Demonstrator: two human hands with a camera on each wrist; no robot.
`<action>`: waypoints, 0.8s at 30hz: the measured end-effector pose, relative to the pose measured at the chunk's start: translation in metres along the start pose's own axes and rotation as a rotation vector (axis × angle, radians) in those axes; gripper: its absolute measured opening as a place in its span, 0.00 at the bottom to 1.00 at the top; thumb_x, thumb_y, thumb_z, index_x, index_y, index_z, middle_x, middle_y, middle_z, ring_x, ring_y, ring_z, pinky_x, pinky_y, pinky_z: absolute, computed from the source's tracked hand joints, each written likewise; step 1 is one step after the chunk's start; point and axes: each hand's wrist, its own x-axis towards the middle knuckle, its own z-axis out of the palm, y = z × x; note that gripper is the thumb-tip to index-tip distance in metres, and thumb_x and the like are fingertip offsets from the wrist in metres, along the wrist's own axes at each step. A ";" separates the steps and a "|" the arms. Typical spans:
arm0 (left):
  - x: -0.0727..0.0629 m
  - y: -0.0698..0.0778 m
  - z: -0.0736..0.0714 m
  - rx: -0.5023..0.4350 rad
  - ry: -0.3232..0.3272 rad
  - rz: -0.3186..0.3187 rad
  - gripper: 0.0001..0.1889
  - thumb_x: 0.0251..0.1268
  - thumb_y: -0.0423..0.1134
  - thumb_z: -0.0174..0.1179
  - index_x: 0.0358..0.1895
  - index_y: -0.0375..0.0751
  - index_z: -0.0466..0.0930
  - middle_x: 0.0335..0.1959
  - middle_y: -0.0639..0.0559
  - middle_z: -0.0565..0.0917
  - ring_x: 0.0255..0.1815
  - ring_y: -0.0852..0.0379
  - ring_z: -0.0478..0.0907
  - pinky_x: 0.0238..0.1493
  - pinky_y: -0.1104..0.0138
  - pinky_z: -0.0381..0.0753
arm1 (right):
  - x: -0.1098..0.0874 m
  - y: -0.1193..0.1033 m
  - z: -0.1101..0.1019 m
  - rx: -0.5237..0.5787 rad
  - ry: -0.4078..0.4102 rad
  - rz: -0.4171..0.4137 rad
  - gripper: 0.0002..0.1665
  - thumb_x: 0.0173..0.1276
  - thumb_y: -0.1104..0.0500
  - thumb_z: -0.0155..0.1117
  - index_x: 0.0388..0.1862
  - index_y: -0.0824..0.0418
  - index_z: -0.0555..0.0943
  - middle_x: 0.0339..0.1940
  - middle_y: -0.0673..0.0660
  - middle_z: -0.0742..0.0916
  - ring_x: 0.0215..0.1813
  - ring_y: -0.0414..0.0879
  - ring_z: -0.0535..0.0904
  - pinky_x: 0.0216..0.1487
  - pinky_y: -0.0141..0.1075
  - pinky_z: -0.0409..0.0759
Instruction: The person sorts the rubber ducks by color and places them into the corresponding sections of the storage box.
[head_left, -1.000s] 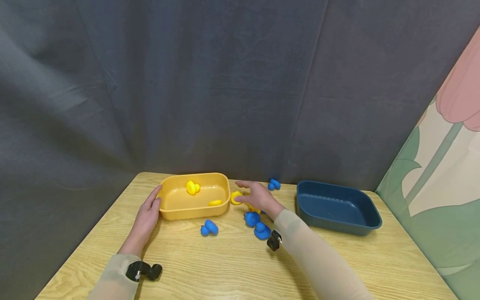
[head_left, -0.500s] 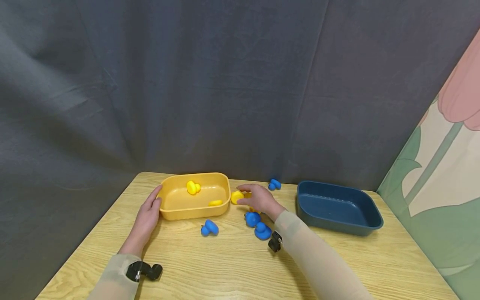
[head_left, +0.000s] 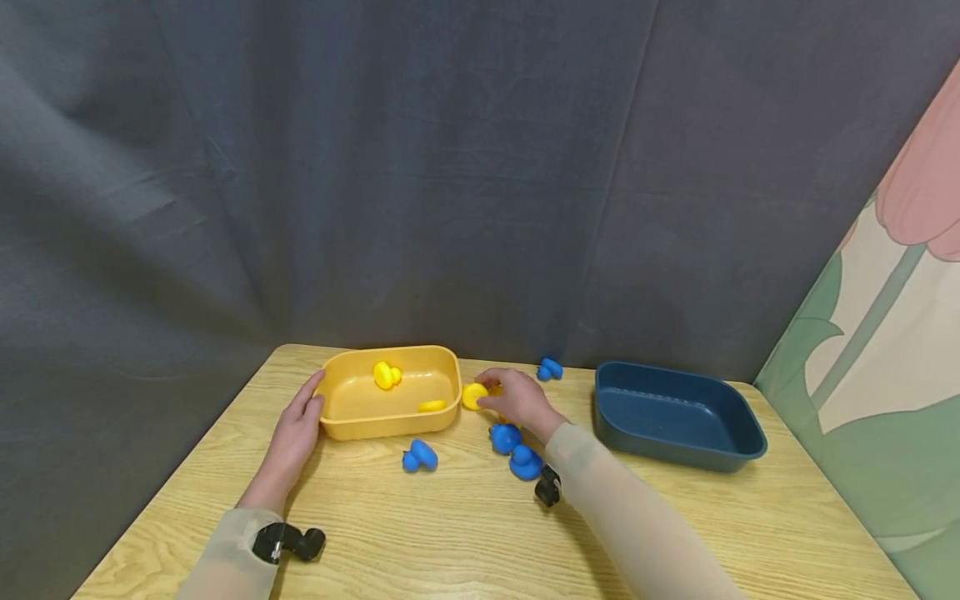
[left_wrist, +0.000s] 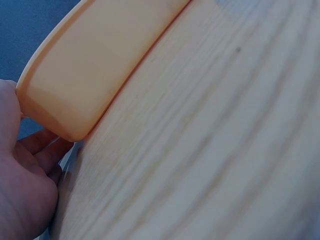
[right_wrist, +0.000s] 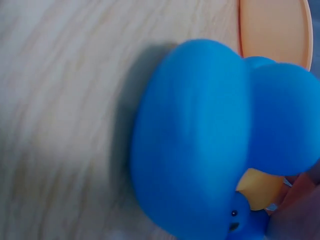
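Note:
My left hand (head_left: 295,429) rests against the left end of a yellow plastic tub (head_left: 390,428); in the left wrist view its fingers (left_wrist: 47,150) lie along the tub's outer end. Inside the tub are two yellow rubber ducks, one tipped over (head_left: 384,375) and one partly hidden by the front wall (head_left: 432,407). Just outside its right end, my right hand (head_left: 522,402) pinches a yellow rubber duck (head_left: 472,397) between thumb and fingers. More yellow shows beneath that hand, mostly covered. Close by lie two blue rubber ducks (head_left: 505,438), the nearer one (right_wrist: 190,140) filling the right wrist view.
A dark blue tub (head_left: 675,454) stands on the right of the wooden table (head_left: 420,533). One blue duck (head_left: 422,454) lies in front of the yellow tub, another (head_left: 551,368) near the back edge. A grey curtain (head_left: 465,183) hangs behind.
The fingers and thumb of my right hand have closed in on the yellow duck beside the tub. My left hand stays at the tub's end.

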 end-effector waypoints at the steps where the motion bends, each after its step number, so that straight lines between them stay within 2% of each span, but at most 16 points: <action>1: 0.000 0.000 0.000 -0.002 0.000 0.000 0.32 0.94 0.50 0.35 0.93 0.57 0.47 0.93 0.46 0.50 0.92 0.41 0.43 0.89 0.43 0.44 | 0.000 0.000 0.000 -0.008 0.008 -0.002 0.21 0.74 0.58 0.80 0.64 0.57 0.89 0.58 0.55 0.91 0.59 0.55 0.85 0.69 0.51 0.82; 11: -0.002 0.002 0.001 -0.015 0.003 0.005 0.31 0.95 0.49 0.36 0.93 0.56 0.48 0.93 0.45 0.50 0.92 0.40 0.43 0.89 0.42 0.45 | -0.001 0.000 0.002 -0.024 0.046 -0.021 0.16 0.74 0.59 0.80 0.58 0.57 0.91 0.51 0.53 0.91 0.53 0.53 0.85 0.65 0.50 0.84; 19: -0.001 0.000 0.002 -0.014 0.007 0.007 0.31 0.94 0.49 0.35 0.93 0.57 0.48 0.93 0.46 0.50 0.92 0.41 0.44 0.89 0.43 0.46 | -0.004 -0.001 -0.002 0.071 0.096 0.020 0.13 0.76 0.59 0.78 0.57 0.56 0.90 0.54 0.54 0.91 0.59 0.54 0.86 0.64 0.49 0.85; 24: -0.001 0.000 0.001 -0.022 0.005 0.010 0.31 0.95 0.50 0.35 0.93 0.56 0.48 0.92 0.45 0.50 0.92 0.40 0.44 0.89 0.42 0.46 | -0.007 -0.004 -0.007 0.163 0.162 0.035 0.14 0.77 0.61 0.77 0.58 0.58 0.88 0.52 0.54 0.89 0.55 0.54 0.85 0.61 0.47 0.87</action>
